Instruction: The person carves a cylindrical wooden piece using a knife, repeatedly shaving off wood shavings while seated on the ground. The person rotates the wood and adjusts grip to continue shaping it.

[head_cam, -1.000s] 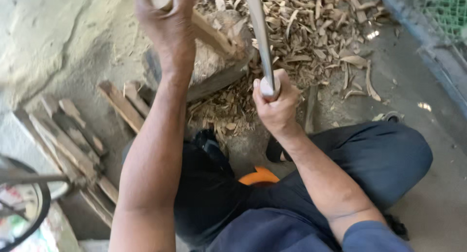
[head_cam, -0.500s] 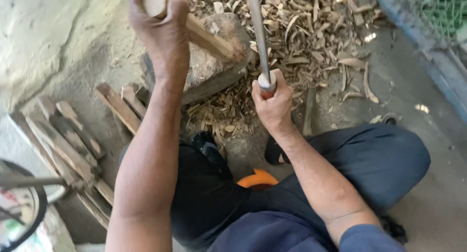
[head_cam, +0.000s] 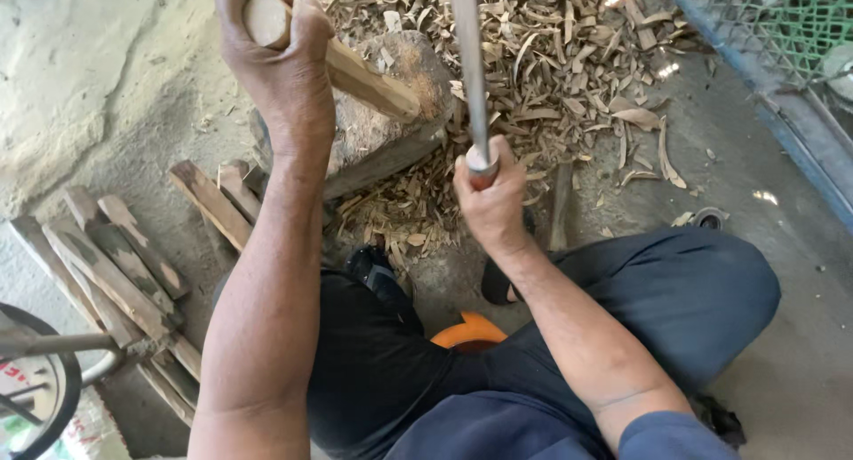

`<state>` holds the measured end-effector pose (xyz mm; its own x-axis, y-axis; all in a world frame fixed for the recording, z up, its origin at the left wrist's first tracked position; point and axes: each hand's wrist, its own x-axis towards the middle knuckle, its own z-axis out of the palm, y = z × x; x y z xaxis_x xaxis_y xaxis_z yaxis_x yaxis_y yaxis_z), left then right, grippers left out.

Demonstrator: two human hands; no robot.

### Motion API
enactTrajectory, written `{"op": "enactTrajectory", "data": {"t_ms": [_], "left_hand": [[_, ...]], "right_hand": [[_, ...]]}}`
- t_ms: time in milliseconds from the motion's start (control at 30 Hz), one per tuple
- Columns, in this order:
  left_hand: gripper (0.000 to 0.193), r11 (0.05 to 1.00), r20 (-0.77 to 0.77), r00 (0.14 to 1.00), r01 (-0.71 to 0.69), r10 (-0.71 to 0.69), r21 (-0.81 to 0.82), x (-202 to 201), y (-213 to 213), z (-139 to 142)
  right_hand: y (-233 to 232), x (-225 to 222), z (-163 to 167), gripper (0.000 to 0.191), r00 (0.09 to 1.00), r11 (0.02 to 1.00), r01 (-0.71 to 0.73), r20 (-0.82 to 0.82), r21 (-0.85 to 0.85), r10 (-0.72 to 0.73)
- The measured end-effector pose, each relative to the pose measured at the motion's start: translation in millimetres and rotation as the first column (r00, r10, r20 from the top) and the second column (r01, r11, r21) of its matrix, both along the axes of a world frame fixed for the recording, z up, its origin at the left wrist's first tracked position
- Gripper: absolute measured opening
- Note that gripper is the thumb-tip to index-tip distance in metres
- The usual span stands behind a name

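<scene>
Planks of rough, weathered wood (head_cam: pixel 115 256) lie stacked on the concrete floor (head_cam: pixel 800 371) at the far left, beside the rim of a dark wheel (head_cam: pixel 40 398). To their right the left hand (head_cam: pixel 271 56) is closed tight around the rounded end of a long, pale wooden stick (head_cam: pixel 355 74), holding it slanted so that its far end rests on top of a grey, chipped chopping block (head_cam: pixel 391 131). Just right of the block, the right hand (head_cam: pixel 489 194) is clenched round the bottom of a long grey metal handle (head_cam: pixel 469 69) that rises upright and runs out of the top of the picture, so the head of the tool cannot be seen. Behind and around the block spreads a thick heap of curled brown wood shavings (head_cam: pixel 551 69), and at the far right a green wire mesh panel (head_cam: pixel 782 25) stands along a blue edge. The person sits low, knees in dark trousers (head_cam: pixel 657 300) either side of an orange seat (head_cam: pixel 469 331).

The main risk, as I judge it, is to the left hand: it grips the stick close to where the raised tool would come down, and a slightly off line could bring the tool to the fingers. The stick only leans on the uneven block, so a hit could make it slip or kick sideways. Loose shavings underfoot and the knee near the block add to the danger of a glancing stroke.
</scene>
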<state>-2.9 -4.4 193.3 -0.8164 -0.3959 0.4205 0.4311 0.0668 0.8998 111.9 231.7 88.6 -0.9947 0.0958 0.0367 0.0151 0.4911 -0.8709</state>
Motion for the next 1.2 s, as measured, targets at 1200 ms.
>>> {"op": "enactTrajectory", "data": {"t_ms": [1200], "left_hand": [[0.034,0.973,-0.064,0.997,-0.059,0.045,-0.223,-6,-9,3]], "right_hand": [[2,-7,-50,0.043,0.918,0.996,-0.086,0.387,-0.019,0.087]]}}
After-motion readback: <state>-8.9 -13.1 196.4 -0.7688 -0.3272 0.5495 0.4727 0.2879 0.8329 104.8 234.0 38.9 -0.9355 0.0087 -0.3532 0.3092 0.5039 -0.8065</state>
